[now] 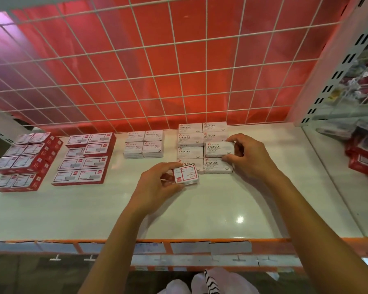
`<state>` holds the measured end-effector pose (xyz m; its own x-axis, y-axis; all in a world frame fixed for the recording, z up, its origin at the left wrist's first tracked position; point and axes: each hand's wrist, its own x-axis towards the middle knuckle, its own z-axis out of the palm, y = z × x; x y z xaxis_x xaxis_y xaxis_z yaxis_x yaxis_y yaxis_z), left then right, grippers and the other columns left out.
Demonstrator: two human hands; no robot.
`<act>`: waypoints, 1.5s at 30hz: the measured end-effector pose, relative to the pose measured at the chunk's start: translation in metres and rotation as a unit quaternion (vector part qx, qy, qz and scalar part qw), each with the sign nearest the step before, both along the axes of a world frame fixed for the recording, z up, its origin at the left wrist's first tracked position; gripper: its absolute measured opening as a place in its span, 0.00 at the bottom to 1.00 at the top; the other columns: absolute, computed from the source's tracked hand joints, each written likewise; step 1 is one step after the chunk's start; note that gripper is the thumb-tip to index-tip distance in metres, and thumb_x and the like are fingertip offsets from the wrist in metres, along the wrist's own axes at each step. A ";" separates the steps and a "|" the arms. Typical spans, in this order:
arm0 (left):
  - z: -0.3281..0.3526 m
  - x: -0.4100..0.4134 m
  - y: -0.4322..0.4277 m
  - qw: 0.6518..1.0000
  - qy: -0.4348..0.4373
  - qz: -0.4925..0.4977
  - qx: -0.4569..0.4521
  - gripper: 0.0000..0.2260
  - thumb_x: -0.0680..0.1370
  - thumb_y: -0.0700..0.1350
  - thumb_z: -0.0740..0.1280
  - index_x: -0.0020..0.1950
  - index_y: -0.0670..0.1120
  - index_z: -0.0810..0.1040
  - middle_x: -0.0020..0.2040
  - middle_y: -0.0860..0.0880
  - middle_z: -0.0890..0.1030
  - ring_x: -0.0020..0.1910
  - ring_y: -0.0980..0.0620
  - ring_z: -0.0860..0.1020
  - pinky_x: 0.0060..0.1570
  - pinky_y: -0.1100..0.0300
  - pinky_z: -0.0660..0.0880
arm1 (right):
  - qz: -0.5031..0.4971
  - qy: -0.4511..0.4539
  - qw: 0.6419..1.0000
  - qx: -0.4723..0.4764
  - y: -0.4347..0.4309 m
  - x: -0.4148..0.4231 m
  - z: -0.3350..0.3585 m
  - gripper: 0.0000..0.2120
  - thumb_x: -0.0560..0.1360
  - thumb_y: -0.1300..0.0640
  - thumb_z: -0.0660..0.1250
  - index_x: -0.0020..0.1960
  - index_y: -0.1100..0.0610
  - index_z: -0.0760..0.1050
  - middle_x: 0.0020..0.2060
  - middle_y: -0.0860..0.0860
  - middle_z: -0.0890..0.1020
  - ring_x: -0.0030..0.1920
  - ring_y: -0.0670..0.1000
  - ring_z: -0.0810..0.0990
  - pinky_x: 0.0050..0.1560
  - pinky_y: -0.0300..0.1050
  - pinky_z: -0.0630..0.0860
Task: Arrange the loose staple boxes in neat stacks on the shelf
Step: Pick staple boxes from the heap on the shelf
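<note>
1. My right hand [249,155] is clamped on a white staple box [220,149], with the thumb at its near edge and the fingers over its far edge.
2. The box's long axis runs left to right, like its neighbours in the white staple block [190,139] on the shelf [115,209].
3. It sits over the third place in the block's right column, just behind the front box [218,165].
4. I judge the slot lies directly under the hand, so the move is a square, straight lowering and the right hand is the nearer one.
5. My left hand [155,185] pinches a smaller red-and-white box [185,176] at the block's front left corner. I cannot tell whether it touches the block.
</note>
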<state>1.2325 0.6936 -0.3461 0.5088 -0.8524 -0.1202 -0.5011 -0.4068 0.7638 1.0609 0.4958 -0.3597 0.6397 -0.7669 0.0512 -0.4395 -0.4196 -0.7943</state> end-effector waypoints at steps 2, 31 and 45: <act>-0.002 -0.001 0.000 1.000 0.002 0.004 0.000 0.23 0.71 0.42 0.75 0.63 0.55 0.76 0.54 0.59 0.77 0.49 0.65 0.77 0.44 0.76 0.73 | 0.004 0.009 1.000 -0.024 -0.001 0.001 -0.001 0.18 0.69 0.59 0.75 0.56 0.55 0.75 0.36 0.42 0.74 0.34 0.44 0.71 0.34 0.30 0.67; 0.009 -0.005 -0.009 0.996 0.079 0.041 -0.013 0.21 0.73 0.44 0.73 0.64 0.57 0.74 0.48 0.63 0.80 0.47 0.63 0.80 0.52 0.64 0.78 | -0.014 -0.031 0.998 -0.051 0.022 0.003 0.011 0.15 0.71 0.62 0.71 0.56 0.53 0.77 0.42 0.48 0.76 0.37 0.42 0.73 0.40 0.35 0.69; 0.021 0.003 0.014 0.985 0.141 0.061 -0.085 0.20 0.74 0.39 0.72 0.63 0.53 0.73 0.58 0.55 0.80 0.51 0.53 0.81 0.51 0.56 0.80 | 0.086 -0.065 0.985 0.137 0.090 0.034 0.018 0.21 0.71 0.57 0.73 0.62 0.50 0.74 0.45 0.42 0.80 0.40 0.39 0.78 0.40 0.31 0.74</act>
<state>1.2359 0.7072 -0.3252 0.5750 -0.8073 -0.1324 -0.2151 -0.3053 0.9276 1.0952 0.5858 -0.3420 0.7626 -0.6447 -0.0532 -0.2689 -0.2410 -0.9325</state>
